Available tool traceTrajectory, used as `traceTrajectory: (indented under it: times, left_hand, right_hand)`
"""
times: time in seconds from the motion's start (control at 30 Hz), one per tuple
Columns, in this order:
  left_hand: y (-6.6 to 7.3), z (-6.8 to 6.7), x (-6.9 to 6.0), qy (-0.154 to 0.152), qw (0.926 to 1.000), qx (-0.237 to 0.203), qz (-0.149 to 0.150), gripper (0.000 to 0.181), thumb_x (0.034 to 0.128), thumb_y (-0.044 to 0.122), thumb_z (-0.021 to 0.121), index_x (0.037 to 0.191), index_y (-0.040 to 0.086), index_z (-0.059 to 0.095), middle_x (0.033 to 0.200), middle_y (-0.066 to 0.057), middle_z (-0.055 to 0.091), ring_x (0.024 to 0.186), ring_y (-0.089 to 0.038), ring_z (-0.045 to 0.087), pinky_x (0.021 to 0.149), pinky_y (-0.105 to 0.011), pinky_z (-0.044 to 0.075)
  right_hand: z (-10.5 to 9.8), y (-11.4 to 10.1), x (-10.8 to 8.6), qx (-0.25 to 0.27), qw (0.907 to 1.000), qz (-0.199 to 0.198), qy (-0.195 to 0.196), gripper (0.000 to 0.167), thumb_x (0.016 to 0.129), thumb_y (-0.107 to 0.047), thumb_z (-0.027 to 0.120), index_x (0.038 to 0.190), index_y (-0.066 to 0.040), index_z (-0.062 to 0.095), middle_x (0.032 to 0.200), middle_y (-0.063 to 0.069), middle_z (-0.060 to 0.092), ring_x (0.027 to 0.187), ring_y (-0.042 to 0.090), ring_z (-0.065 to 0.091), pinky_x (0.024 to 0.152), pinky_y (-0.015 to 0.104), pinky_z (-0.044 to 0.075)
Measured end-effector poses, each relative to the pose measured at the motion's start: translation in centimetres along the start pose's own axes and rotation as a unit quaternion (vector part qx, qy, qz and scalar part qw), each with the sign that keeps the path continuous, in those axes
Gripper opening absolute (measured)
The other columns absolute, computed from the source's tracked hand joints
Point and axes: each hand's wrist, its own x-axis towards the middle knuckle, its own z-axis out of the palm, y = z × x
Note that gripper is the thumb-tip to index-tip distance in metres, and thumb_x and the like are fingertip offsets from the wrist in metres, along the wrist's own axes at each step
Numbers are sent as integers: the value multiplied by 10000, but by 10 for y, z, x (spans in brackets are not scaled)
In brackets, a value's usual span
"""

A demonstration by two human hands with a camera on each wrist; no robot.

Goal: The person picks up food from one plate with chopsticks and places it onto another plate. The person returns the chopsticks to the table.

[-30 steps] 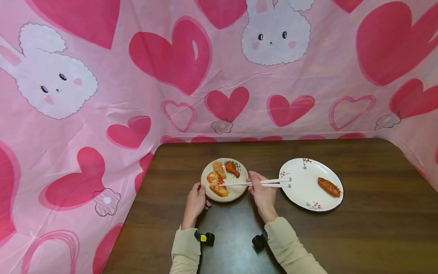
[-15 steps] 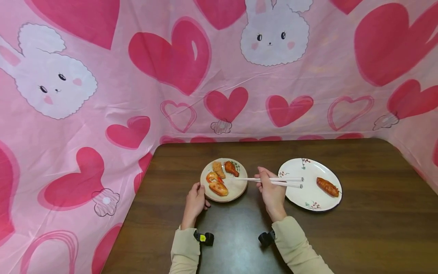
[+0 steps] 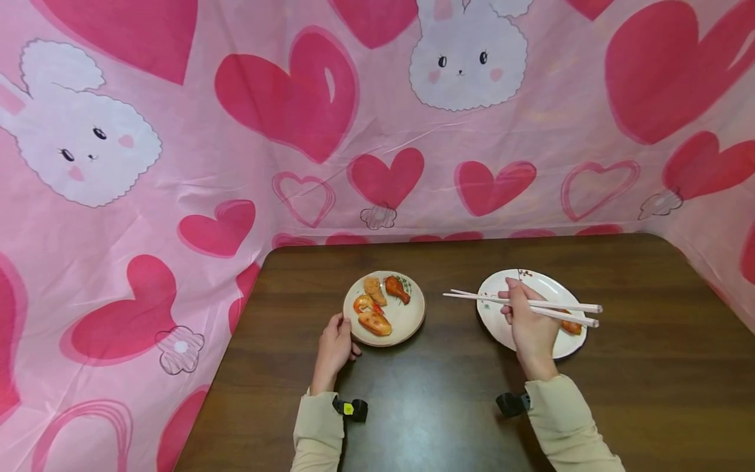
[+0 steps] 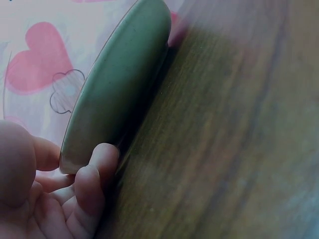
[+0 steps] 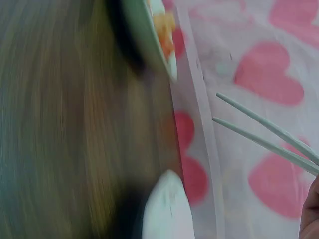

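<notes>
My left hand point(image 3: 336, 347) grips the near left rim of a small round plate point(image 3: 408, 319). In the left wrist view, thumb and fingers point(image 4: 89, 186) close on the plate's edge. On that plate lie a shrimp point(image 3: 364, 303), a golden oval piece of food point(image 3: 375, 323), a drumstick point(image 3: 397, 289) and a fried piece point(image 3: 375, 291). Over the white oval plate point(image 3: 494, 321), my right hand point(image 3: 533, 331) holds a pair of white chopsticks point(image 3: 580, 307), tips pointing left with nothing between them. A browned, elongated piece of food point(image 3: 571, 326) on the oval plate is partly hidden by them.
Both plates stand on a dark wooden table point(image 3: 425, 406), apart from each other. A pink cloth point(image 3: 248, 137) with hearts and rabbits hangs behind the table and along its left and right sides.
My right hand has carried the chopsticks away from the small plate, rightward over the oval plate. The left hand stays at the small plate's rim. The food pieces keep their places.
</notes>
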Motion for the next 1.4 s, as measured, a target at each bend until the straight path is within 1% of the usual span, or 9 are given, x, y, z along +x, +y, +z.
traceTrajectory:
  times: [0.2, 0.37, 0.47, 0.6, 0.77, 0.97, 1.13, 1.27, 1.4]
  left_hand:
    - [2, 3, 2, -49, 10000, -57, -8, 440, 1046, 296, 357, 1398, 42, 428, 602, -62, 599, 463, -147, 543, 483, -309, 487]
    - [1, 3, 0, 14, 10000, -12, -8, 433, 1045, 281, 362, 1392, 31, 432, 598, -70, 594, 462, -152, 545, 481, -308, 487]
    - [1, 2, -1, 68, 10000, 10, 0, 422, 1043, 267, 367, 1384, 30, 444, 581, -69, 589, 452, -155, 541, 473, -311, 485]
    - [1, 1, -2, -8, 10000, -1, 46, 431, 1044, 267, 360, 1391, 23, 434, 578, -64, 592, 454, -148, 545, 477, -314, 489]
    - [2, 0, -2, 12, 10000, 12, -22, 433, 1045, 275, 360, 1396, 31, 428, 619, -84, 599, 471, -151, 551, 489, -310, 496]
    - [2, 0, -2, -5, 10000, 4, -92, 426, 1047, 271, 358, 1394, 35, 429, 655, -92, 602, 484, -150, 553, 497, -304, 499]
    - [1, 0, -2, -9, 10000, 6, -46, 426, 1045, 264, 362, 1393, 26, 429, 618, -81, 600, 470, -148, 550, 490, -309, 495]
    - [2, -1, -3, -5, 10000, 41, 1, 430, 1045, 261, 362, 1395, 20, 426, 600, -74, 602, 460, -147, 546, 484, -311, 491]
    - [2, -1, -3, 12, 10000, 33, 52, 425, 1044, 258, 363, 1389, 20, 434, 589, -71, 602, 452, -145, 544, 476, -313, 490]
  right_hand:
    - [-53, -14, 27, 565, 9959, 294, 644, 154, 878, -198, 702, 972, -89, 755, 678, -67, 710, 457, 50, 566, 438, 132, 460]
    - [-91, -23, 43, 1296, 9838, 510, 1131, 137, 842, -142, 735, 933, -41, 755, 657, 9, 714, 424, 91, 551, 383, 165, 430]
    - [-109, -25, 50, 1725, 9740, 454, 1393, 147, 807, -105, 763, 911, -2, 750, 644, 52, 711, 393, 111, 547, 354, 178, 409]
    - [-133, -25, 57, 1901, 9679, 302, 1617, 180, 780, -97, 784, 912, 20, 747, 641, 61, 713, 379, 118, 553, 349, 181, 410]
    - [-152, -21, 60, 1791, 9653, 578, 1811, 183, 766, -115, 799, 900, -2, 750, 641, 44, 715, 384, 122, 566, 348, 187, 415]
    - [-164, -7, 63, 1920, 9620, 853, 1745, 122, 782, -95, 781, 866, -19, 734, 629, 44, 712, 380, 127, 566, 337, 194, 406]
    - [-172, 5, 66, 2234, 9523, 1135, 1744, 93, 780, -66, 778, 846, -21, 732, 635, 58, 714, 388, 140, 567, 335, 208, 404]
    - [-177, 13, 67, 2541, 9478, 1084, 1593, 61, 800, -38, 749, 836, 8, 730, 647, 79, 714, 394, 153, 568, 338, 217, 413]
    - [-182, 16, 68, 2823, 9448, 1074, 1271, 54, 842, -16, 697, 816, 27, 719, 657, 93, 713, 393, 167, 574, 344, 223, 432]
